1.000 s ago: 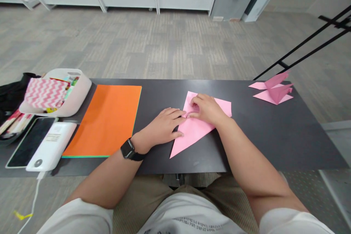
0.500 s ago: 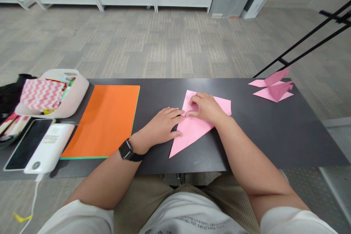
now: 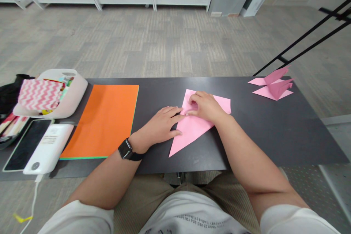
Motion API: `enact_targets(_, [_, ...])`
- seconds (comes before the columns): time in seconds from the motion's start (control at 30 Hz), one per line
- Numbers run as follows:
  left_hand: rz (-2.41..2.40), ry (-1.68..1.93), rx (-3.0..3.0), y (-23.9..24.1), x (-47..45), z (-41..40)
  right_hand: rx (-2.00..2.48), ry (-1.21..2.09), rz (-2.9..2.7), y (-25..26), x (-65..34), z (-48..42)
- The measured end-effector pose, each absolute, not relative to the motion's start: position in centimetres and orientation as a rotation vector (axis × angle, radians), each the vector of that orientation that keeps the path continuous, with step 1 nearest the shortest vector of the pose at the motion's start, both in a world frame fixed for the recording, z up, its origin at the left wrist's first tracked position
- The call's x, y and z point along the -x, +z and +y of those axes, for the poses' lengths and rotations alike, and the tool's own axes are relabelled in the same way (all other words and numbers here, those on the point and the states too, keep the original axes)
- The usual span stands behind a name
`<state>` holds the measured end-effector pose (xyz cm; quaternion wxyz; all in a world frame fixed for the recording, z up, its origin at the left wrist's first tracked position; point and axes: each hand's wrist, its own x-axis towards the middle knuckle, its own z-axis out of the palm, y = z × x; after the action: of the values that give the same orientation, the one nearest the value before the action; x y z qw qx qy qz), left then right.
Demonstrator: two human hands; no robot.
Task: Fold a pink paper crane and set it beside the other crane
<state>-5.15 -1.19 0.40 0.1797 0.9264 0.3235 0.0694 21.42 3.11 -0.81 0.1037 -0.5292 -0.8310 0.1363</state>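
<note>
A folded sheet of pink paper [image 3: 192, 129] lies on the dark table in front of me, one pointed corner toward me. My left hand [image 3: 163, 126] rests flat at its left edge, fingers spread, the fingertips and thumb touching the paper. My right hand [image 3: 205, 108] lies over the paper's upper part. Its fingers are curled and its thumb points left, gripping a fold near the left edge; the hand hides part of that fold. A black smartwatch [image 3: 125, 148] is on my left wrist.
A stack of orange paper [image 3: 104, 120] with a green edge lies left. Beyond are a white power bank [image 3: 49, 148] with a cable, a phone [image 3: 29, 144] and a white basket [image 3: 78, 95] of supplies. Two pink folded birds [image 3: 276, 89] stand at the far right, near a black metal frame [image 3: 301, 40].
Both hands stay in nearly the same place on the pink paper. The whole view has shifted very slightly; nothing else has visibly moved.
</note>
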Motion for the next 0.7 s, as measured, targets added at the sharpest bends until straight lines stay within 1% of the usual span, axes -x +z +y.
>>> enact_targets(0.7, [0.914,0.151,-2.632,-0.22,5.36,-0.80,1.545,0.370,-2.449,-1.07,-21.51,3.10])
